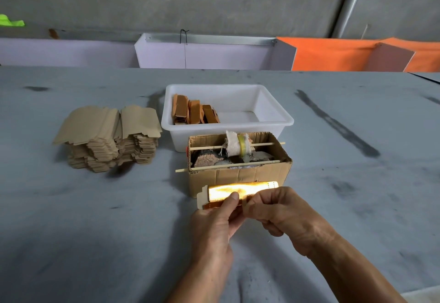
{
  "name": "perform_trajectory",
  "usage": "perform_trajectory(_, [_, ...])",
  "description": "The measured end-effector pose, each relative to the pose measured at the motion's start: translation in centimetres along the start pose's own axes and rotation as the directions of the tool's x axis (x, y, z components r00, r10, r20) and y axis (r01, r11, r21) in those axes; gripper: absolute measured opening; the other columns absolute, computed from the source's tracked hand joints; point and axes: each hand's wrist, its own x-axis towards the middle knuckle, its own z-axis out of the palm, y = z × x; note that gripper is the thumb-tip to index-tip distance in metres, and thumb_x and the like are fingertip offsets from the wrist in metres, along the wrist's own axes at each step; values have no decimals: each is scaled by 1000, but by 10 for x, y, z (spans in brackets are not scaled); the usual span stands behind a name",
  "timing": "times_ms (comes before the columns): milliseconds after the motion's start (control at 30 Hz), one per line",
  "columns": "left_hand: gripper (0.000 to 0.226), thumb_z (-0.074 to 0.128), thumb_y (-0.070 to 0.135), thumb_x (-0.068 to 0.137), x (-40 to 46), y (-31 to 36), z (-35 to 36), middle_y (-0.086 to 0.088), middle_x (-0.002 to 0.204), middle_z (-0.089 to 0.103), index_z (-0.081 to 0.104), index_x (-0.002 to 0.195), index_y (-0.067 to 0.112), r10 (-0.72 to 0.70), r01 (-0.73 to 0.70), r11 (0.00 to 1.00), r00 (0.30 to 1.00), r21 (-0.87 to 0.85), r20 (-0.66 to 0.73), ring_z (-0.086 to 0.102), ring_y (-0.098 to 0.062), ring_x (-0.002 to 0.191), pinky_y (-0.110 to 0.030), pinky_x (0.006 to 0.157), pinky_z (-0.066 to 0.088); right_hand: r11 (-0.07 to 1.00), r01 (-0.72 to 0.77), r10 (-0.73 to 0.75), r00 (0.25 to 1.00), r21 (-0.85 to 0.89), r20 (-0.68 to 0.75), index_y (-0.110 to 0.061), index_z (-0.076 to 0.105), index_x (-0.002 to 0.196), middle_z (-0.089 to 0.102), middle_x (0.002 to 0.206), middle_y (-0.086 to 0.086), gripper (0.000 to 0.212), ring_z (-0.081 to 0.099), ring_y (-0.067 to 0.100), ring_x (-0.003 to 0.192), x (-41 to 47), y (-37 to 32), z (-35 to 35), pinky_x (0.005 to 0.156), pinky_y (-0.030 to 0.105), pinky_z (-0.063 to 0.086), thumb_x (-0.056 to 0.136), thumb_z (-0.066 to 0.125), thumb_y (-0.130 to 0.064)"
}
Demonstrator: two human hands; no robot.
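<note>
Carton blank (252, 189), gold-faced, is held just in front of the cardboard box (238, 176). The left hand (212, 226) grips its near edge with the thumb pressed on the gold face, and the right hand (285, 212) pinches its right-hand portion. The step in hand appears to be folding the blank into shape; the next move likely calls for creasing the panels square and closing them, then placing the piece in the white tub (288, 121) behind the cardboard box, which holds folded cartons (195, 112).

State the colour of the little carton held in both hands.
The carton is shiny gold, glaring bright, with a tan end flap; head view.
</note>
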Motion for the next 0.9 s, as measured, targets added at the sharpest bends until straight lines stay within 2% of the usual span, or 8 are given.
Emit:
perform_trajectory(167, [8,67,-2,78,2,-1,-1,-13,62,69,66,71,-4,-8,8,1000,1000,14,5,68,-20,55,-25,49,55,1000,-20,20,1000,-19,16,5,61,72,39,48,1,12,28,10,42,1,-1,0,43,22,22,82,63,-2])
perform_trajectory(333, [8,68,1,77,4,-3,-2,-14,65,70,67,70,-4,-13,13,1000,1000,10,4,69,-21,58,-26,50,56,999,-46,47,999,-28,19,-3,58,62,38,50,3,19,26,11,45,0,-3,0,45,24,21,80,64,-1])
perform_trajectory(600, [24,69,-3,75,3,-2,0,-12,59,68,68,51,4,-9,9,1000,1000,-12,3,67,-18,52,-26,49,56,997,-67,68,997,-30,38,-6,54,55,37,49,3,27,24,12,47,2,-4,0,47,26,17,79,63,2])
perform_trajectory(900, [11,71,-2,71,4,-5,-1,-13,59,68,64,63,-4,-12,12,1000,1000,13,-12,67,-20,52,-26,50,56,997,-78,79,996,-27,51,-1,56,61,36,47,1,19,24,11,45,4,-4,-1,46,24,17,78,65,1])
